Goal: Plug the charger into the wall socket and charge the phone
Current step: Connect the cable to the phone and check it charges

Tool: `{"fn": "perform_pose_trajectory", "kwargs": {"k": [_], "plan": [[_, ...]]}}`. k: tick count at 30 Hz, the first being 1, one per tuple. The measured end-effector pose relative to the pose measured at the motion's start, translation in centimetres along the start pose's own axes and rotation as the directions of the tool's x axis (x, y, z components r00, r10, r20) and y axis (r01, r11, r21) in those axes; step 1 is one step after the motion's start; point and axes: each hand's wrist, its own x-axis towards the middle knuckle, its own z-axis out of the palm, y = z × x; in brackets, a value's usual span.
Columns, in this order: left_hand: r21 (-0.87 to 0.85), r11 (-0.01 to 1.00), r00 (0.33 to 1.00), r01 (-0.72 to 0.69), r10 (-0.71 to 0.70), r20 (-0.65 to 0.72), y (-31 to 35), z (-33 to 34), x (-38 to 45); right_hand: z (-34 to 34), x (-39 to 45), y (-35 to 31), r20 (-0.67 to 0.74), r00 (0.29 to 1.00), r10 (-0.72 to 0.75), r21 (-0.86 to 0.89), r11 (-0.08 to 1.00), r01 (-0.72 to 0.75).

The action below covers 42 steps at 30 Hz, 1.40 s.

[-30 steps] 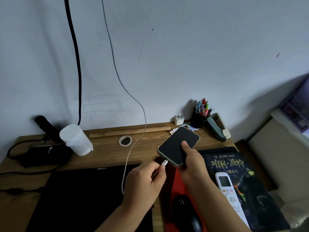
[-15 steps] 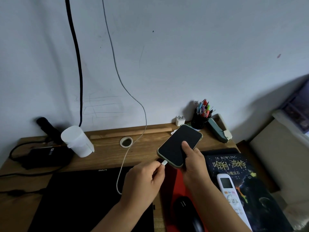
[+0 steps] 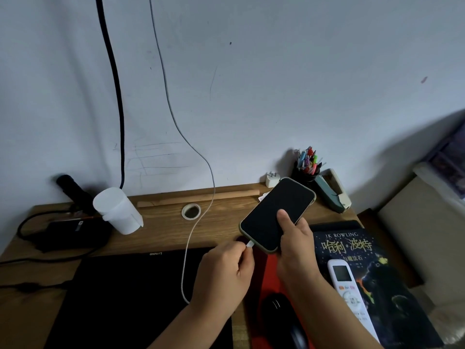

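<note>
My right hand [image 3: 295, 250] holds a dark-screened phone [image 3: 274, 212] in a pale green case, tilted above the desk, thumb on the glass. My left hand [image 3: 226, 270] pinches the white cable plug [image 3: 249, 245], whose tip touches the phone's bottom edge. The thin white cable [image 3: 193, 222] loops down from my left hand, then runs up the wall and out of the top of the frame. The wall socket is out of view. A small white charger block [image 3: 272, 180] sits at the back of the desk by the wall.
A wooden desk [image 3: 161, 235] holds a closed black laptop [image 3: 130, 298], white cup [image 3: 117, 210], tape roll [image 3: 191, 211], black power brick [image 3: 70, 233], pen holder [image 3: 305, 170], stapler [image 3: 332, 192], book [image 3: 364, 273], white remote [image 3: 349, 293] and black mouse [image 3: 284, 318].
My left hand has brought the plug from just short of the phone up against its bottom edge. The phone has tilted slightly further away.
</note>
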Motion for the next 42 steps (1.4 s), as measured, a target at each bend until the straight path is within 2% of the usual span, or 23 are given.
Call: {"fn": "perform_pose_trajectory", "kwargs": {"k": [5,8,11,15,21,24,29,32,35,37,40,42], "plan": [[0.001,1.0,1.0,-0.018,0.018,0.015,-0.3,0.0,0.1,-0.5,0.0,0.2,-0.021,1.0,0.014,0.006,1.0,-0.014],[-0.049,0.998,0.982,-0.05,0.058,0.179,-0.4,-1.0,0.6,-0.9,0.0,-0.5,0.029,1.0,0.006,-0.007,1.0,-0.006],[-0.118,0.993,0.961,0.023,0.011,0.276,-0.9,-2.6,1.2,-1.0,-0.2,-1.2,0.134,0.99,-0.029,-0.024,0.999,0.033],[-0.239,0.963,0.965,0.128,-0.065,0.253,-1.6,-3.2,1.6,-1.0,-0.6,-1.6,0.267,0.962,-0.065,-0.067,0.994,0.086],[-0.475,0.83,0.941,0.293,-0.163,0.297,-0.3,-3.6,2.6,-0.9,-1.4,-1.8,0.452,0.892,-0.031,-0.111,0.99,0.09],[-0.513,0.799,0.935,0.313,-0.165,0.314,0.1,-4.0,3.2,-0.9,-1.8,-1.6,0.503,0.864,0.02,-0.121,0.991,0.048],[-0.543,0.712,0.87,0.445,-0.201,0.45,-0.1,-4.5,3.4,-1.3,-1.7,-2.0,0.545,0.836,0.065,-0.183,0.982,0.043],[-0.559,0.68,0.861,0.475,-0.23,0.453,-0.2,-4.6,3.2,-1.3,-1.8,-2.5,0.54,0.839,0.06,-0.211,0.975,0.066],[-0.567,0.659,0.853,0.494,-0.241,0.462,-0.2,-4.7,3.1,-1.2,-1.7,-3.1,0.47,0.883,0.02,-0.233,0.967,0.102],[-0.578,0.634,0.845,0.514,-0.257,0.469,-0.1,-4.7,3.0,-0.9,-1.8,-3.1,0.418,0.908,0.03,-0.231,0.97,0.074],[-0.627,0.534,0.818,0.567,-0.27,0.508,0.5,-4.7,2.9,-0.7,-2.0,-2.9,0.346,0.937,0.059,-0.164,0.986,-0.001],[-0.652,0.462,0.796,0.602,-0.28,0.537,0.8,-4.9,2.8,-0.7,-2.0,-2.6,0.349,0.935,0.069,-0.127,0.992,-0.026]]}}
